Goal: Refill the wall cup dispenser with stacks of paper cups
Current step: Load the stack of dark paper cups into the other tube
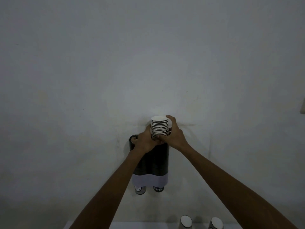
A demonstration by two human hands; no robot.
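Note:
A dark wall cup dispenser (156,164) with a pale lower band hangs on the wall, with two tubes side by side. A stack of paper cups (159,127), upside down with white bases up, sticks out of the top of the right tube. My left hand (146,142) grips the stack low on its left side, at the dispenser's top. My right hand (173,136) wraps the stack from the right, its fingers reaching up beside the top cup. Cups (140,190) poke out of the bottom of both tubes.
Two more cup stacks (186,221) (216,223) stand on a white surface (148,226) at the bottom edge, right of centre. The plain pale wall (148,63) fills the rest. A pale object (302,106) shows at the right edge.

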